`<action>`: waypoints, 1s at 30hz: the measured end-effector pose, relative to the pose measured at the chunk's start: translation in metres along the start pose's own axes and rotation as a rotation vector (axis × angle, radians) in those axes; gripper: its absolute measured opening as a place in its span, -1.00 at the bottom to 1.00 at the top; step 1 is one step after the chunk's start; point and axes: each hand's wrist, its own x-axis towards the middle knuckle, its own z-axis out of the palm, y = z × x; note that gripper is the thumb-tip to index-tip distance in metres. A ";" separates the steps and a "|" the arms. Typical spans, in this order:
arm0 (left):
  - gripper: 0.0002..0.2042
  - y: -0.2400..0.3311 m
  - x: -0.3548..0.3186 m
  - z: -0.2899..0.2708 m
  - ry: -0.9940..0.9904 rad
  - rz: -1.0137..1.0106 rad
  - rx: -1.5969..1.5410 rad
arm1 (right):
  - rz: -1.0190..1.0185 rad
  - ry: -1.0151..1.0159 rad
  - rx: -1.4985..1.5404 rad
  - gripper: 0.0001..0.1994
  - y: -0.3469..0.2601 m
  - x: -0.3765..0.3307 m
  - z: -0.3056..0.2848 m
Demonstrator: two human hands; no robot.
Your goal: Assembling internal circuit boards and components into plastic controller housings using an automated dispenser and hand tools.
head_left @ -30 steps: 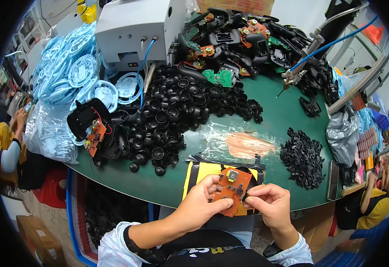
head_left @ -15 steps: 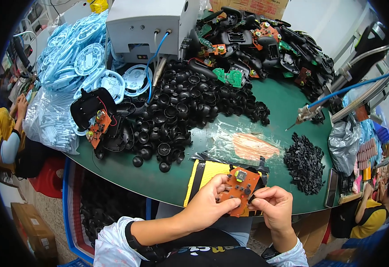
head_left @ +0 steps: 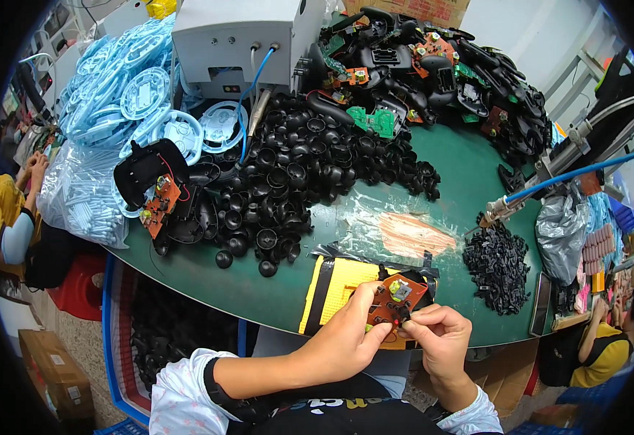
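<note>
My left hand (head_left: 348, 335) grips an orange circuit board (head_left: 398, 301) by its left edge, just above the near rim of the green table (head_left: 469, 181). My right hand (head_left: 438, 337) pinches a small part against the board's lower right side. The board hovers over a yellow foam pad (head_left: 338, 290) edged with black tape. A large heap of black dome-shaped caps (head_left: 295, 181) lies beyond the pad. A second orange board (head_left: 159, 203) sits in a black shell at the left.
A grey machine box (head_left: 237, 36) with a blue hose stands at the back. Blue plastic rings (head_left: 128, 94) pile up at the left, black shells with boards (head_left: 433, 65) at the back right, small black parts (head_left: 496, 264) at the right. A hanging screwdriver (head_left: 509, 206) dangles nearby. Other people sit at both sides.
Both hands and the orange board have shifted a little to the right along the table's near edge. The right fingers have closed in on the board's lower corner.
</note>
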 end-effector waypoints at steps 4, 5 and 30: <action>-0.58 0.015 0.016 -0.025 -0.193 -0.128 -0.048 | -0.137 -0.167 -0.391 -0.78 -0.018 0.006 -0.018; -0.59 0.017 0.017 -0.031 -0.327 -0.220 -0.175 | -0.215 -0.182 -0.636 -0.59 -0.033 0.008 -0.017; -0.05 0.023 0.045 -0.060 -0.394 0.000 0.229 | -0.093 -0.298 -0.200 -0.59 -0.030 0.055 -0.027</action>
